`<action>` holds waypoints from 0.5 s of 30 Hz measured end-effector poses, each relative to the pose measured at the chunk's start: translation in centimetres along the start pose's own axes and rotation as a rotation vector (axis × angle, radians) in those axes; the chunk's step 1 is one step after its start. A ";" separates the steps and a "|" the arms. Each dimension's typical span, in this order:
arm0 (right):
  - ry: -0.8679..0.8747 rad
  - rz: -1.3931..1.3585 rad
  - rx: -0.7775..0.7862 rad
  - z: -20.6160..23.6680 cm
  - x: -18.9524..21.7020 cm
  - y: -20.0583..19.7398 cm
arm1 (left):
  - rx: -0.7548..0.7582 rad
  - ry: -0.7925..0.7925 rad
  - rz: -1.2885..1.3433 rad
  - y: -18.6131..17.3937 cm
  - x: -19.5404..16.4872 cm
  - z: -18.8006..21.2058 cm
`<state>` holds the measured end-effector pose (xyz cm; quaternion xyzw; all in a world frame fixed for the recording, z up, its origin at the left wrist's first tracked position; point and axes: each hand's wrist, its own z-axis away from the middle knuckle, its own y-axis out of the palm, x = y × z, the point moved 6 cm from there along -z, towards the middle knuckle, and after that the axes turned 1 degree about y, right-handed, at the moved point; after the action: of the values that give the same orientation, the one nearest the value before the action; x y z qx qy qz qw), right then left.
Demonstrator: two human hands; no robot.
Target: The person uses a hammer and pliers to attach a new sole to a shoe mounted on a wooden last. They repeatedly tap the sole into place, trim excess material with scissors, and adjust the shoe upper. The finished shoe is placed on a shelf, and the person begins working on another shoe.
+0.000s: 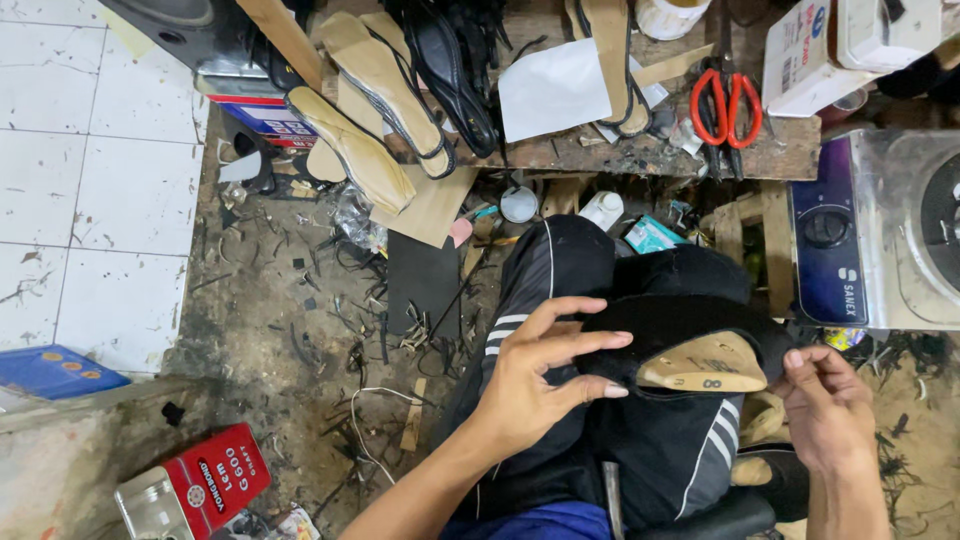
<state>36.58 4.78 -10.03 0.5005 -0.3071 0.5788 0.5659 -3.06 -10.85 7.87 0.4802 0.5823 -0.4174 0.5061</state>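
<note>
- My left hand lies fingers spread and flat on the black upper material, pressing it down over the lap so it stays taut against the form beneath.
- My right hand pinches the edge of that black material at the far side; thumb and fingers are drawn together on it, I judge to pull it tight.
- Between both hands, the tan shoe last peeks out, wrapped by the black material and resting on the knees in dark striped trousers, which serve as the support.
- Beyond the hands, the wooden surface holds red-handled scissors, tan sandal soles and white paper, all near.
- Left of my left hand, the littered floor and a red tin.
</note>
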 end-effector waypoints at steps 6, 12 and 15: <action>-0.027 0.085 -0.073 -0.1 0.5 0.0 | -0.018 -0.047 0.022 -0.2 0.9 -0.1; -0.065 0.042 -0.027 -0.7 0.4 -0.5 | -0.016 -0.079 0.027 -0.2 3.2 0.1; -0.025 -0.202 0.134 -1.4 -0.1 0.0 | -0.021 -0.078 0.048 -0.7 4.5 -0.5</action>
<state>36.26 6.03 -10.58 0.5727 -0.2228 0.5319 0.5826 -3.92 -9.87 3.45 0.4720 0.5548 -0.4173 0.5434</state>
